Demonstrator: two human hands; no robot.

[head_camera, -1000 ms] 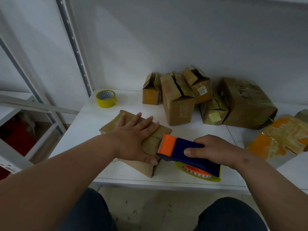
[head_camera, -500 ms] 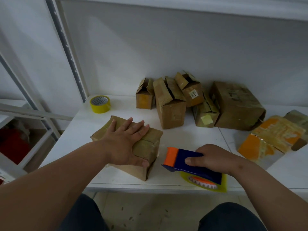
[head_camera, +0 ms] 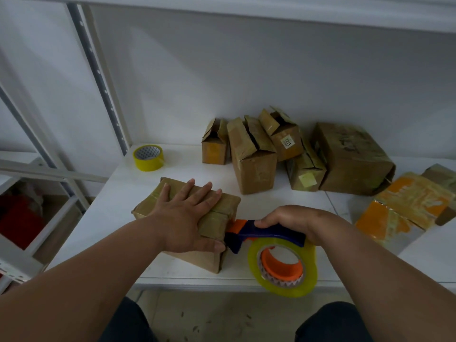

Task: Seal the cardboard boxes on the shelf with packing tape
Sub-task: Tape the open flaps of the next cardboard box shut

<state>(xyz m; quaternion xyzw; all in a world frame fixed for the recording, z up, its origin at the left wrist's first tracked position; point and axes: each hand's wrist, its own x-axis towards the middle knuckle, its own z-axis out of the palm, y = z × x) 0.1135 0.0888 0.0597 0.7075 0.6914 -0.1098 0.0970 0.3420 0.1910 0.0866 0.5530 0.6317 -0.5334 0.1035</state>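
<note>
White shelving fills the view, with a white shelf (head_camera: 118, 198) set against a pale wall and a grey perforated upright at its far left corner. Near the front edge of the shelf lies a flat cardboard box (head_camera: 217, 218), turned at a slant. The left hand (head_camera: 183, 213) lies flat on top of it, fingers straight and spread, thumb down along the near right edge. Just to the right, the right hand (head_camera: 287, 218) grips the blue handle of a tape dispenser (head_camera: 266, 234), fingers curled round it. The dispenser's orange front end touches the right end of the box, and its roll of clear yellowish tape (head_camera: 283, 267) hangs out past the shelf's front edge.

Farther back, near the wall, stand several more cardboard boxes: a small one (head_camera: 214, 150) with open flaps, a taller one (head_camera: 254, 161) whose top gapes, a labelled one (head_camera: 286, 139) leaning on another small box (head_camera: 307, 171), and a large brown box (head_camera: 352, 161) on the right. At the far left of the shelf sits a spare yellow tape roll (head_camera: 148, 157). Two flatter boxes with orange patches (head_camera: 404, 206) lie at the right edge. Dark trousers show at the bottom.
</note>
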